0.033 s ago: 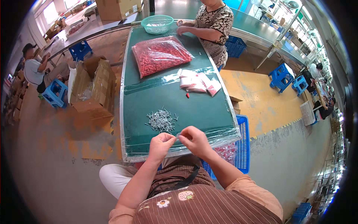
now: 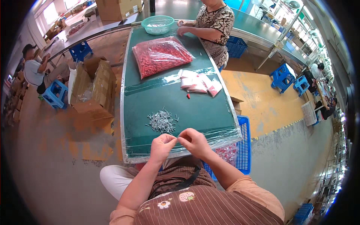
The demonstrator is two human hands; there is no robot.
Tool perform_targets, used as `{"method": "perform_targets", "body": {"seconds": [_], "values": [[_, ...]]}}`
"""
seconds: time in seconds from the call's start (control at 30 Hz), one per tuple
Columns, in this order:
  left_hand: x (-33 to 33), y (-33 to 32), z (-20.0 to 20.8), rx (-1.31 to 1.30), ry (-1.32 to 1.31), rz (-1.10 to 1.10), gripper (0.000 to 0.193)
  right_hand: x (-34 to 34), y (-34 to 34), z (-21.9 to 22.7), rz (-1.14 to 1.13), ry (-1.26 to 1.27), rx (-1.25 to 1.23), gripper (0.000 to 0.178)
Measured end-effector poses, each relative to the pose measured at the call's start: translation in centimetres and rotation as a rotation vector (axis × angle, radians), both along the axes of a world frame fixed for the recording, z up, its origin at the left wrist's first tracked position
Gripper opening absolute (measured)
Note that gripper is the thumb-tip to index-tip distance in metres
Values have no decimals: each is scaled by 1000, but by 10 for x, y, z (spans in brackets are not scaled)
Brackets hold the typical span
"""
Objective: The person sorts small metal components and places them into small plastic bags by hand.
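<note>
The left hand [image 2: 162,146] and the right hand [image 2: 195,143] are near the table's close edge, their fingertips just beside each other. On each hand, thumb and forefinger appear drawn together; whether something small is pinched between them, I cannot tell. The pile of grey metal pins [image 2: 162,121] lies on the green table [image 2: 180,111], at about eleven o'clock from the left fingertips and ten to eleven from the right, so the left hand is nearer. The pins point in many directions, without one common long axis.
</note>
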State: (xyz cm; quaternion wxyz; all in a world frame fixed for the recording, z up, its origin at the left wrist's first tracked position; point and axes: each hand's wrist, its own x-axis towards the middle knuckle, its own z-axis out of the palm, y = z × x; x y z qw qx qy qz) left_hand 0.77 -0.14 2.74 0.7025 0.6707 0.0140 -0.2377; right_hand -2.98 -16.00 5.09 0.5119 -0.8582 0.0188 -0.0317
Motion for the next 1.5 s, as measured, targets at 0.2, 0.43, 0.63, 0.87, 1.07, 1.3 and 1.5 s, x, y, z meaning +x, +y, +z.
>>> {"method": "perform_targets", "body": {"seconds": [0.2,0.43,0.63,0.87,1.07,1.3,1.5], "values": [[-9,-2,-16,-45,-66,5,4,-3,6,-18,-13,106,94,15],[-22,-3,-28,158,-356,99,6,-6,18,-28,-123,119,43,16],[-24,-6,-22,228,-481,245,8,3,14,-31,-149,54,-111,14],[-18,-3,-37,249,-433,242,9,1,20,-20,37,129,101,15],[-12,9,-37,22,-139,133,6,3,8,-31,203,167,167,17],[-3,23,-35,272,-238,168,6,71,-13,-61,-94,128,-485,28],[0,33,-31,468,-374,218,8,104,-9,-75,-78,41,-729,18]]}}
